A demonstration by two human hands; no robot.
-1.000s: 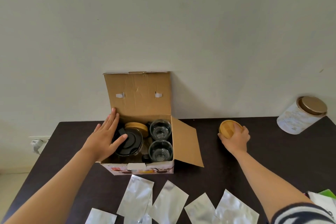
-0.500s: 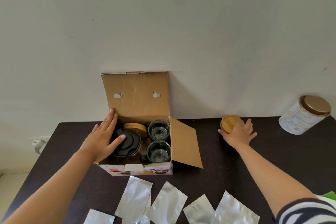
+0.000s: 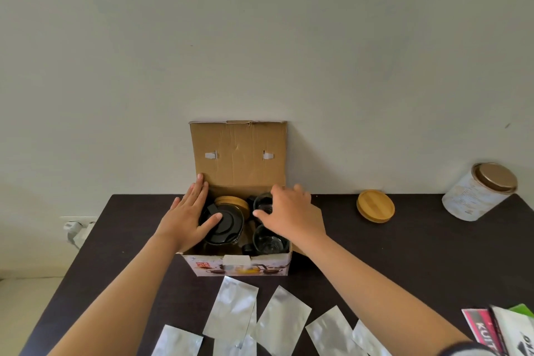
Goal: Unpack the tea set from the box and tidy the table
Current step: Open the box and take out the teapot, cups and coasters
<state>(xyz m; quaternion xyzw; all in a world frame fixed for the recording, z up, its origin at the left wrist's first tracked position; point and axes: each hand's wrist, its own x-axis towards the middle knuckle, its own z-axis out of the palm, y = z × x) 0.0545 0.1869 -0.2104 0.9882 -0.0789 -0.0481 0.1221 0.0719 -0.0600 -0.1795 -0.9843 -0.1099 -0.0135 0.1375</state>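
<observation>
1. Left hand (image 3: 185, 218) lies flat, fingers straight, on the box (image 3: 239, 264) edge, thumb on the black teapot lid (image 3: 226, 224). Keep bracing.
2. Right hand (image 3: 289, 215) curls over the far glass cup (image 3: 262, 203) inside the box; whether it grips yet, I cannot tell. Lift straight up, clear of the near cup (image 3: 267, 241).
3. Bamboo lid (image 3: 375, 206) lies apart on the table (image 3: 419, 254).

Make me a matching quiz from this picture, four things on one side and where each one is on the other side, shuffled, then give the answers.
Things:
1. bamboo lid
2. black teapot lid
3. foil pouches
4. white jar

Places:
A. far right of the table, against the wall
B. inside the cardboard box, under the left hand
C. near edge of the table, in front of the box
D. on the table, right of the box

Pairs: 1-D, 2-B, 3-C, 4-A
</observation>
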